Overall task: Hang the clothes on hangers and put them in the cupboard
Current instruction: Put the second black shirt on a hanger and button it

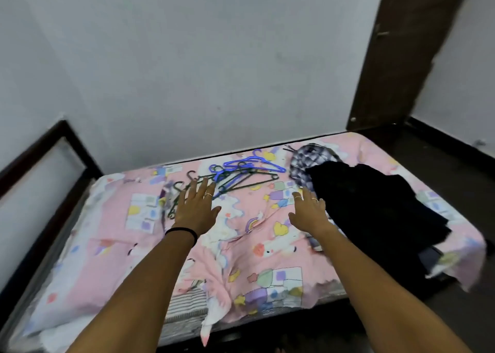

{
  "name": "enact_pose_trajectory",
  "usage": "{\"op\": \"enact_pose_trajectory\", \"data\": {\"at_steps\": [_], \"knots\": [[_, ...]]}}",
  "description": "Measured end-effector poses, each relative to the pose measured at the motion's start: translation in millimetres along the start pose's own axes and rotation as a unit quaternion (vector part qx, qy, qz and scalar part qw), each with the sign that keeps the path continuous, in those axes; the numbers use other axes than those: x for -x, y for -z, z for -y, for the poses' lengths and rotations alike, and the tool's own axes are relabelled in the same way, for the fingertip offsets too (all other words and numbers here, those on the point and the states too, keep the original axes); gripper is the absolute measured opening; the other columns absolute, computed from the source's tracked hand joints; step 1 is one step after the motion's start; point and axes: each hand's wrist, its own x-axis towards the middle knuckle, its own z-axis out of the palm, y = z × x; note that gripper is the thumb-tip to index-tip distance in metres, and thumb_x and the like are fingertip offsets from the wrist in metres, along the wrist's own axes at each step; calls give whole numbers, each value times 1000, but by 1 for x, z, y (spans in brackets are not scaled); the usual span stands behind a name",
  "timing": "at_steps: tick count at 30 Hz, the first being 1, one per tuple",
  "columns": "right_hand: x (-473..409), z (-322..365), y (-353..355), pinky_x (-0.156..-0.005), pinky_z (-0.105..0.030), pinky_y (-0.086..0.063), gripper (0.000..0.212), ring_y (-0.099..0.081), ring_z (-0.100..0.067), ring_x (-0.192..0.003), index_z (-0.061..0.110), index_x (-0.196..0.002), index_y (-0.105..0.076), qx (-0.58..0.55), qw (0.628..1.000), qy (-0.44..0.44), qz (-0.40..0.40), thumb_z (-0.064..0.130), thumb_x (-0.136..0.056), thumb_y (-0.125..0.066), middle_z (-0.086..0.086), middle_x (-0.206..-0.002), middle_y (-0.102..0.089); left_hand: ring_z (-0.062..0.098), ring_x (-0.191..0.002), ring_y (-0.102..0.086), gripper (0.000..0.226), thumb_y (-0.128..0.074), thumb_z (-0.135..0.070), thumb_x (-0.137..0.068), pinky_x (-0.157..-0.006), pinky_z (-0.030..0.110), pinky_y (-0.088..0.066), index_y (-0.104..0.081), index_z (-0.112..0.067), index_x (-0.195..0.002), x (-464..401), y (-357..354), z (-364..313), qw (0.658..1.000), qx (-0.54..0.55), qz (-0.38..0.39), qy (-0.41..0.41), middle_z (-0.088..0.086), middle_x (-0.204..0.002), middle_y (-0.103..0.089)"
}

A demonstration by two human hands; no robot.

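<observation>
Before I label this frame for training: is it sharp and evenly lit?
Head view: wide-angle bend curves the bed edges; soft blur on the hangers and both hands; the black clothes lose all detail; flat light, no glare.

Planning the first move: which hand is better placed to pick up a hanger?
Left hand: its straight fingers reach the hangers. The right hand is open beside the dark clothes.

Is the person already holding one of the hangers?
No. Both the left hand and the right hand reach out flat and hold nothing; the hangers lie on the bed.
</observation>
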Motion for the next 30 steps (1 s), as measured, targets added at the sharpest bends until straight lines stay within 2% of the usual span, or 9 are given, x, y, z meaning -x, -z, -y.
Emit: {"op": "enact_pose_trajectory", "data": {"at_steps": [5,11,14,25,30], "knots": [[-45,-62,4,-117,-50,-7,64,-4,-29,-148,13,-152,-16,-40,995,-90,15,27,-98,-48,-12,-161,-1,22,-149,7,68,-34,-46,-101,-119,44,-5,-1,-22,-154,-78,-12,-61,995,1,21,-100,-1,-162,7],[-123,-122,-18,-117,-50,-9,60,-7,-30,-147,12,-151,-18,-75,986,-142,43,29,-99,-43,-14,-160,-5,22,-149,9,69,-33,-47,-101,-119,43,-2,4,-23,-154,-185,-43,-131,983,19,78,-163,-1,-162,11],[-159,-149,-30,-117,-51,-10,60,-8,-31,-147,13,-151,-18,-89,981,-158,68,24,-98,-43,-14,-160,-5,22,-149,8,69,-34,-46,-101,-119,41,-2,2,-22,-154,-233,-56,-167,977,17,100,-186,-1,-162,10],[-194,-240,-42,-117,-50,-13,64,-10,-32,-147,11,-151,-21,-158,953,-243,91,29,-97,-51,-17,-158,-11,22,-149,9,67,-33,-45,-102,-119,42,-1,3,-23,-154,-306,-86,-253,951,-19,161,-262,-1,-162,11],[-187,-254,-40,-117,-51,-16,65,-14,-33,-146,9,-150,-23,-181,939,-282,77,27,-96,-53,-16,-157,-15,22,-149,7,67,-35,-44,-101,-119,41,-2,0,-23,-154,-323,-86,-276,940,-26,150,-305,-2,-162,7]]}}
